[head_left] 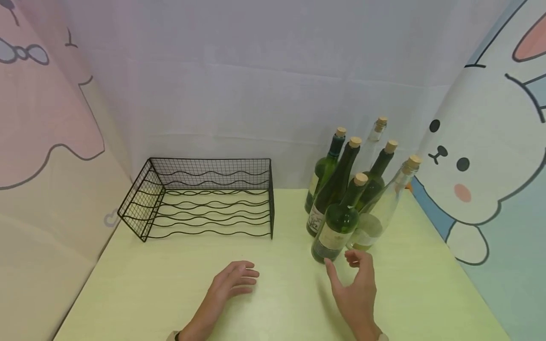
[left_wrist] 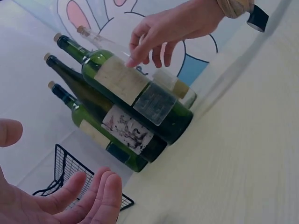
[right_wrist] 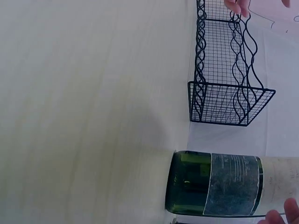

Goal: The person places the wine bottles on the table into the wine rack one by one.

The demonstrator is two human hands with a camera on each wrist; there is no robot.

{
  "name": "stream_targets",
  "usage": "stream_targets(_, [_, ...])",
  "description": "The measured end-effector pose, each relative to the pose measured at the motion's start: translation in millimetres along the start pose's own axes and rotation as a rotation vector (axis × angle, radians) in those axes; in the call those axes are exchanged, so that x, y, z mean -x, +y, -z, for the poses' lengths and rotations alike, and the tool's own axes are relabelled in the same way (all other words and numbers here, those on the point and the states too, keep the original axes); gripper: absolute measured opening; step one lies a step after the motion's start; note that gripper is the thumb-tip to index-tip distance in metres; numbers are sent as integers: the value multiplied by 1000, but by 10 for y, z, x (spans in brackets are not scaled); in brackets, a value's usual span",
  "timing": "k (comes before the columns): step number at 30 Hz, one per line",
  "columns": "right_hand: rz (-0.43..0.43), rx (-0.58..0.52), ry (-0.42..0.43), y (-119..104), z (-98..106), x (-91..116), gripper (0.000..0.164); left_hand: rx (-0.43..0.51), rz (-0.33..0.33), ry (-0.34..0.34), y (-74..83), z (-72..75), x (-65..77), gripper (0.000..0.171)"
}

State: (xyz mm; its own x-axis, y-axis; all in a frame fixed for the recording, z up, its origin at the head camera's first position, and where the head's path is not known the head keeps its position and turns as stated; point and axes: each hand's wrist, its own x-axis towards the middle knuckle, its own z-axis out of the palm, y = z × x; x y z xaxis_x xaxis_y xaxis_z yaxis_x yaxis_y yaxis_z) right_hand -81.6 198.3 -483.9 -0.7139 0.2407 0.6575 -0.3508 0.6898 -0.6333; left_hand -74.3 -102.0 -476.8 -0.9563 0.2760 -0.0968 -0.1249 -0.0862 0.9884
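Note:
My right hand [head_left: 356,296] hovers just in front of the nearest green wine bottle [head_left: 337,227], thumb and fingers apart with a gap between them. In the left wrist view, that bottle [left_wrist: 135,93] stands with its cork in and a pale label above a dark one. My left hand [head_left: 230,284] is held over the table's front middle, fingers loosely bent and holding nothing. Behind and beside the front bottle stand several more corked bottles, green ones and clear ones [head_left: 379,218]. In the right wrist view, only fingertips [right_wrist: 290,210] of the right hand show beside the bottle's label.
A black wire rack [head_left: 272,203] with wavy bars stands at the back left of the pale table [head_left: 281,303]. Behind it hangs a white cloth [head_left: 239,104]. Printed cloths with cartoon figures [head_left: 460,170] close off both sides.

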Motion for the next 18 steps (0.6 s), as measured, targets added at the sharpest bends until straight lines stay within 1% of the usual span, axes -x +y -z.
stream_targets(3, [-23, -2, 12, 30, 1, -47, 63, 17, 19, -17, 20, -12, -62, 40])
stream_targets(5, [-18, 3, 13, 49, -5, -83, 71, 21, 26, -27, 31, -30, -111, 40])
stream_targets(9, [-43, 11, -24, 89, -45, -154, 85, 27, 31, -69, 50, -91, -203, 38])
stream_targets(13, [-137, -1, -110, 153, -121, -209, 92, 16, 30, -107, 78, -164, -275, 38])
stream_targets(18, [-260, -57, -208, 244, -216, -273, 92, -10, 23, -129, 113, -234, -319, 39])
